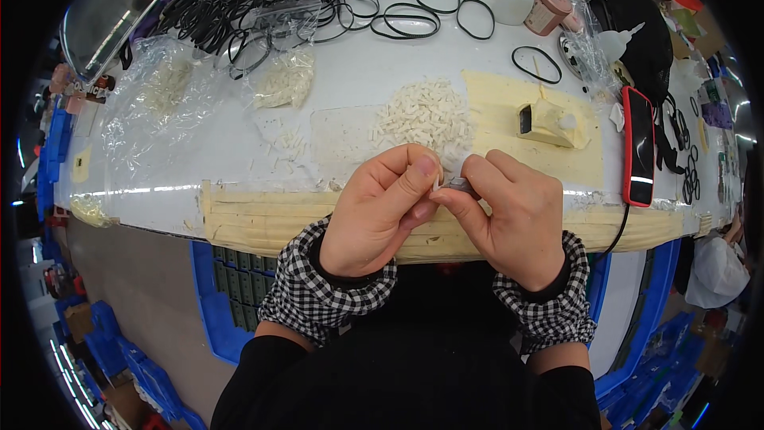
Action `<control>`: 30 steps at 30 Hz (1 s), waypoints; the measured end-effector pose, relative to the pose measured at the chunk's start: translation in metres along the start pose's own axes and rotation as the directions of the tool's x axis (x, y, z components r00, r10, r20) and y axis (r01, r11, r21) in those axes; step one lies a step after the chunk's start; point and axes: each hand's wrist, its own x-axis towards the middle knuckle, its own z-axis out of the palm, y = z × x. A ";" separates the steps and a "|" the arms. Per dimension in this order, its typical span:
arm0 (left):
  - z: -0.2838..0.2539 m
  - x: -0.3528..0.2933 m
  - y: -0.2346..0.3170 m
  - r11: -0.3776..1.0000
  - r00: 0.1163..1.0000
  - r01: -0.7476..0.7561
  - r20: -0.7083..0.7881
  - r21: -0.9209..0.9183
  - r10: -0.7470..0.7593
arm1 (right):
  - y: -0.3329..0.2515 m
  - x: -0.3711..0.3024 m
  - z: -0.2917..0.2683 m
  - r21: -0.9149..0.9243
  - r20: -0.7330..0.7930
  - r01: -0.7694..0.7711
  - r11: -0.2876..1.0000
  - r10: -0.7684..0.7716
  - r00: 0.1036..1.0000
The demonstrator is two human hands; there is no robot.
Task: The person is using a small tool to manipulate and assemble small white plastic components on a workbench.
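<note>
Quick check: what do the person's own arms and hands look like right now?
The left hand and right hand are bare, with no gloves visible. Each wrist has a narrow black fabric cuff edging a puffy, gathered black-and-white checked fabric sleeve cover. Behind each cover a strip of bare forearm shows, then a plain black fabric sleeve.

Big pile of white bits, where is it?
In the head view, the white pile lies just beyond the left hand and right hand, left of the yellow patch.
</note>
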 end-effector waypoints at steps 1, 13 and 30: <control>0.000 0.000 0.000 1.000 1.000 0.000 -0.004 0.000 0.000 | 0.000 0.000 0.000 0.003 0.001 0.000 1.000 0.000 1.000; 0.004 0.000 0.001 0.998 0.999 0.013 -0.052 0.069 -0.009 | 0.001 0.000 0.001 -0.029 0.003 0.010 1.000 -0.010 1.000; 0.000 0.004 0.002 0.990 0.990 -0.045 -0.137 -0.137 0.026 | 0.025 -0.013 0.002 0.150 0.017 -0.220 0.964 0.220 0.975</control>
